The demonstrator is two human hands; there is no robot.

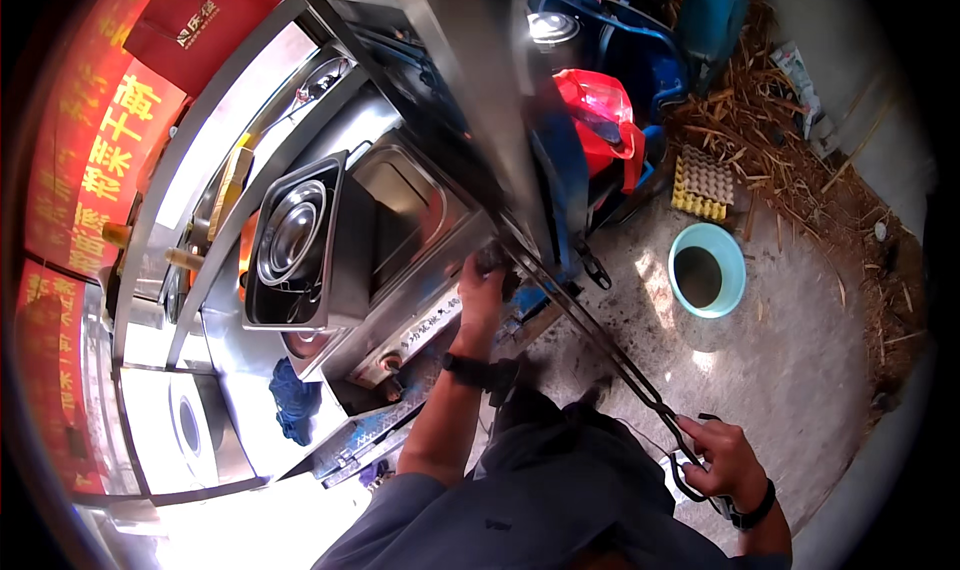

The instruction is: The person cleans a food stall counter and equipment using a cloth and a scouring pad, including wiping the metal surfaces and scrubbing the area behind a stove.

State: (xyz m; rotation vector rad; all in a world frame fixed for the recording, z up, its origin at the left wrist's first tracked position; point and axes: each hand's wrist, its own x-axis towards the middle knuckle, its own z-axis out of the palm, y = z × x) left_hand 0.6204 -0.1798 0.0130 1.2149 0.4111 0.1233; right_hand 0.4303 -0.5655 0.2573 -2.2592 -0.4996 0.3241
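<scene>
My right hand [724, 457] grips the looped handles of long dark metal fire tongs [611, 352]. The tongs slant up and left, and their far end runs past the steel upright [480, 67]. My left hand [480, 296] is at the front edge of the stainless-steel cooking stand [420, 285], its fingers around a dark, blurred lump [492, 258] that I cannot identify. Beside that hand a white control panel [420, 330] bears writing and has a knob [390, 363]. A deep steel pan [337, 307] holding round metal dishes [292, 232] stands on the stand.
A pale turquoise bucket [733, 273] with dark contents stands on the concrete floor [795, 390]. Egg trays [703, 183] and wood scraps [817, 202] lie behind it. A red plastic bag [600, 112] hangs near blue metal parts [559, 180]. Dark blue cloth [292, 401] rests at left.
</scene>
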